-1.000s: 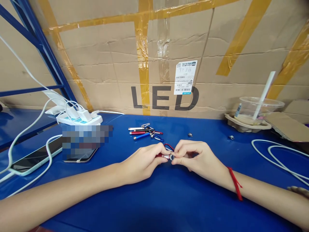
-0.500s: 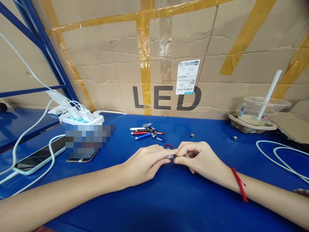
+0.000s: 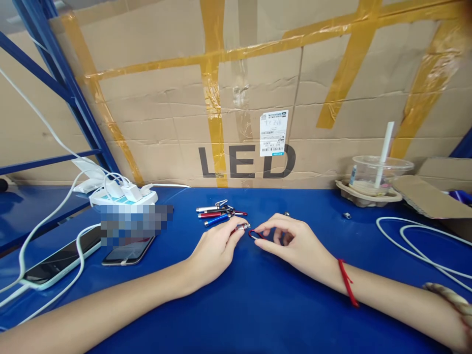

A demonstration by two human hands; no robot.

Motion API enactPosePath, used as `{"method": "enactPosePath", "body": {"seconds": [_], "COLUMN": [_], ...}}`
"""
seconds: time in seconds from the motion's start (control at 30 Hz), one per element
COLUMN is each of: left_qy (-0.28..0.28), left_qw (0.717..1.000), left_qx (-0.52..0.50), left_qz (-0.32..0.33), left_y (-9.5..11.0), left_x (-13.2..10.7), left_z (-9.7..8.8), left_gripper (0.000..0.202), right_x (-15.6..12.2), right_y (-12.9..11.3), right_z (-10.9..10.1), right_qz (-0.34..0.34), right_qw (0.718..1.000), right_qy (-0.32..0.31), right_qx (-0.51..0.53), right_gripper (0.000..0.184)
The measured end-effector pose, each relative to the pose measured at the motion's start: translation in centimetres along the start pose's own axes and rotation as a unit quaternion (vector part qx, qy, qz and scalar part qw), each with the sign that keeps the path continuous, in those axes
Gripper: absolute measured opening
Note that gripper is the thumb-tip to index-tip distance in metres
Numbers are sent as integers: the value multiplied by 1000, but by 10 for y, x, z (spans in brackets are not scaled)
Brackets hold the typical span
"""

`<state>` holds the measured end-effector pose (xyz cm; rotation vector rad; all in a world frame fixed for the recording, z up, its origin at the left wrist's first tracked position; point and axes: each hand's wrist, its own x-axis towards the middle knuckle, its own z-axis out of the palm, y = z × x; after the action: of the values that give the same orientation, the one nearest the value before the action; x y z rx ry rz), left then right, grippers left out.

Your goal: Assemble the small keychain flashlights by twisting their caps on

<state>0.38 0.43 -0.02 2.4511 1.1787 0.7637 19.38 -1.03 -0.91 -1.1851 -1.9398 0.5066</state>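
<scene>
My left hand (image 3: pixel 217 248) is closed, thumb against fingers, on a small red keychain flashlight (image 3: pixel 241 227). Its silver end pokes out to the right; the fingers hide most of the body. Just across from it, the thumb and index finger of my right hand (image 3: pixel 291 238) pinch a red carabiner clip (image 3: pixel 251 234). Whether the clip is joined to the flashlight I cannot tell. Behind my left hand lies a pile of similar flashlights with clips: a silver one (image 3: pixel 207 209), a red one (image 3: pixel 209 215) and a blue one (image 3: pixel 216 220), with a black one partly covered among them.
Small metal pieces lie on the blue table (image 3: pixel 236 314), one (image 3: pixel 346 215) at the right, another (image 3: pixel 286 214) behind my right hand. Phones (image 3: pixel 127 251) and a power strip (image 3: pixel 143 199) are left. A plastic cup (image 3: pixel 368 179), white cable (image 3: pixel 405 250) and cardboard box (image 3: pixel 165 123) stand around.
My hands have drawn apart; half a second ago their fingertips met at the flashlight's end. My right hand now has the red clip between its fingertips. The camera view has tilted up slightly.
</scene>
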Motion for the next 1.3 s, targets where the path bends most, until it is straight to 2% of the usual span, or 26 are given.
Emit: {"method": "enactPosePath", "body": {"seconds": [0.2, 0.43, 0.5, 0.6, 0.8, 1.0, 1.1, 1.3], "left_qy": [7, -1, -2, -1, 21, 43, 24, -82], "left_qw": [1000, 999, 999, 999, 995, 985, 973, 926], "left_qx": [-15, -41, -43, -47, -90, -159, -221, -369], "left_qz": [0, -11, -4, 1, -39, -56, -58, -22], "left_y": [2, 0, -1, -4, -11, -12, -13, -20], "left_x": [-3, -8, -10, -12, -12, -12, -10, -5], "left_z": [-3, -8, -9, -11, -15, -17, -13, -7], "left_gripper": [27, 25, 25, 25, 26, 26, 26, 25], "right_x": [-3, -5, -6, -6, 17, 47, 50, 45], "right_y": [-6, -9, -9, -12, -33, -49, -49, -41], "right_z": [0, 3, 5, 8, 16, 11, 7, 1], "right_qz": [-31, 37, 25, -8, 17, 1, -13, 0], "right_qw": [998, 998, 998, 994, 994, 998, 997, 993], "right_qy": [-52, -41, -46, -84, -97, -56, -69, -109], "right_qx": [12, -16, -34, -71, -36, -26, -9, 41], "right_gripper": [27, 30, 35, 36, 38, 35, 30, 18]}}
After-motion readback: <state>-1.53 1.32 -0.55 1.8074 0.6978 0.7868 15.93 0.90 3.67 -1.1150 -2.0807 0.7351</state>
